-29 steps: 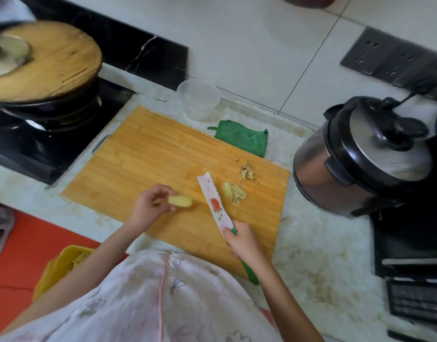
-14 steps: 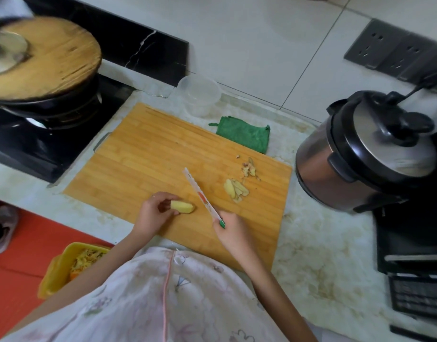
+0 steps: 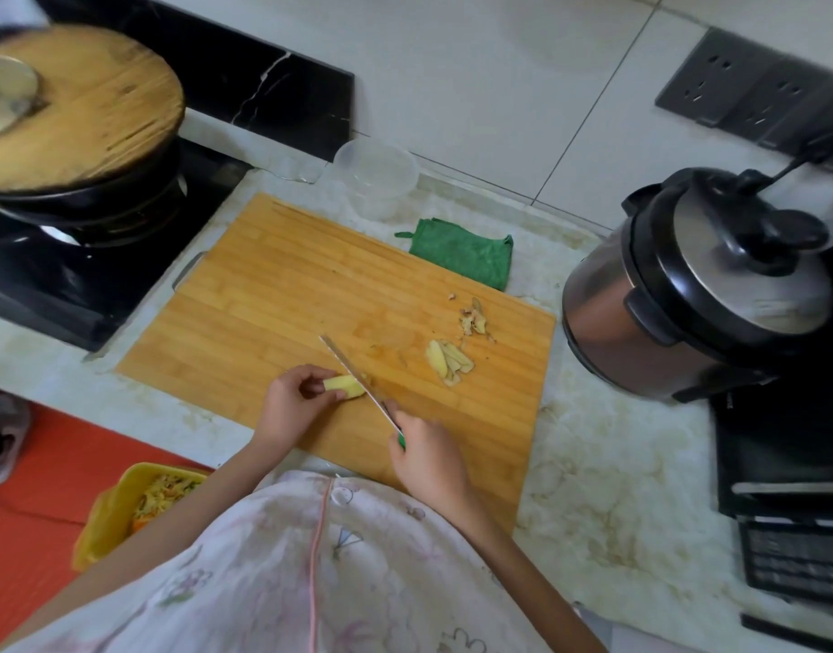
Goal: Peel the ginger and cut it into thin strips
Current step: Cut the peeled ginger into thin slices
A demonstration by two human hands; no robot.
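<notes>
I count one lidded pot, then the left hand pinching the one ginger piece on the one cutting board; one knife, blade across it, gripped in the right hand; one slice heap; one cooker. Marble counter, white-tiled wall.

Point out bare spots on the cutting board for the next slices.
Bare: cutting board's far-left half, stove side to knife; also its near-right corner below the ginger slices. Crowded: near edge, where left hand, right hand and ginger piece meet; peel scraps beside the slices.
</notes>
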